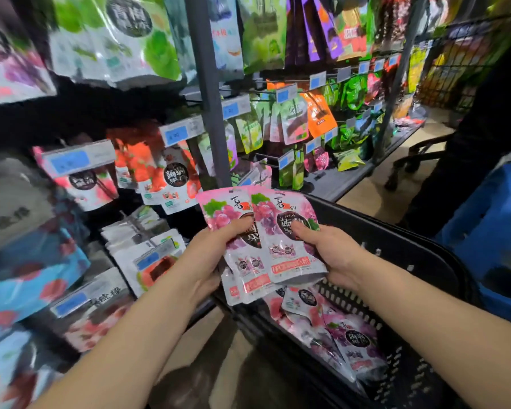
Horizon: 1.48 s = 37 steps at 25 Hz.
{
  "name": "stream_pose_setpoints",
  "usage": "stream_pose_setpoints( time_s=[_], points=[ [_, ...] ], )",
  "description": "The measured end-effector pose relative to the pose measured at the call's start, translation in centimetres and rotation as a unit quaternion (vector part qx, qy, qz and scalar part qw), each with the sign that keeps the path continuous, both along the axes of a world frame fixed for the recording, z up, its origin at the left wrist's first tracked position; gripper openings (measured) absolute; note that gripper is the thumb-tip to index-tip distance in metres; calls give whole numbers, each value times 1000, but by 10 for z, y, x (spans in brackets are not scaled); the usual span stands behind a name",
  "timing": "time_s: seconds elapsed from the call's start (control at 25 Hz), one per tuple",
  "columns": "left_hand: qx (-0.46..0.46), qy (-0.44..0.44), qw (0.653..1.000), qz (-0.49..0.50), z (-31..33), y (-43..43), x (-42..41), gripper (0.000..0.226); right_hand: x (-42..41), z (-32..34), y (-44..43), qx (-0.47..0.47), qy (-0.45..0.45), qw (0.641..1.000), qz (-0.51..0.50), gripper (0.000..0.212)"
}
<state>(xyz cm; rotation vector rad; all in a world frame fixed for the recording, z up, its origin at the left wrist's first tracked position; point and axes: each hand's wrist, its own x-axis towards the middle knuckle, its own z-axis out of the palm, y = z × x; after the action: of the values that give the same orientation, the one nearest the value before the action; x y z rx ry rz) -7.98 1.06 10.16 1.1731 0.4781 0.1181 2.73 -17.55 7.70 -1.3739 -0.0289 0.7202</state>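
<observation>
Holding a fanned stack of pink grape packets (286, 261) at frame centre | left hand (210, 252) is gripping its left edge, thumb on top | right hand (337, 252) is pinching its right side, fingers curled beneath | black basket (410, 255) is sitting just below, carrying loose packets (345, 335).

Grape packs (286, 231): pink top, purple-pink grapes, green leaf, dark round label with white characters, white lower half, red-pink strip at the bottom.
Basket (396, 240): black, slotted walls.
Basket packs (351, 338): same pink, purple and white, with dark round labels.
Shelf packs (171, 178), left: red fruit on white, black round label.
Price tags (176, 134): white with a blue patch.
Top-left packs (115, 33): white, bright green fruit, grey-black disc.
Far: purple packs (316, 28), orange pack (319, 113), lime packs (354, 90).
Post (210, 93): grey.
Crate (490, 219), right: blue.
Floor (363, 190): tan.
</observation>
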Motion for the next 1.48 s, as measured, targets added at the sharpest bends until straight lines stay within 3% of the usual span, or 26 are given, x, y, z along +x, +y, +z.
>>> stream_pose_setpoints(
  time_s=[0.12, 0.24, 0.44, 0.56, 0.64, 0.76, 1.0, 1.12, 1.2, 1.48],
  points=[
    [-23, -5, 999, 29, 11, -4, -47, 27, -26, 12, 20, 12, -34, 999, 13, 29],
    [-8, -15, 996, 93, 20, 3, -84, 31, -53, 26, 41, 22, -71, 997, 34, 29],
    [6, -32, 990, 141, 54, 18, -137, 26, -92, 49, 78, 38, -114, 991, 52, 49],
    [78, -50, 979, 181, 65, 33, -166, 30, -112, 66, 99, 26, -136, 985, 99, 54],
    [154, -60, 958, 234, 70, 42, -179, 26, -118, 80, 108, 6, -172, 975, 139, 54],
    [195, -78, 931, 299, 83, 62, -194, 24, -125, 111, 125, 1, -214, 963, 165, 46],
    [300, -108, 881, 350, 118, 103, -195, 17, -123, 160, 173, 64, -255, 957, 122, 25],
    [351, -111, 846, 387, 140, 125, -191, 28, -109, 185, 203, 107, -253, 956, 101, 20],
    [378, -111, 828, 399, 154, 135, -191, 41, -96, 205, 220, 134, -266, 951, 89, 24],
    [403, -107, 797, 437, 197, 171, -205, 48, -70, 262, 287, 174, -284, 938, 95, 35]
  ],
)
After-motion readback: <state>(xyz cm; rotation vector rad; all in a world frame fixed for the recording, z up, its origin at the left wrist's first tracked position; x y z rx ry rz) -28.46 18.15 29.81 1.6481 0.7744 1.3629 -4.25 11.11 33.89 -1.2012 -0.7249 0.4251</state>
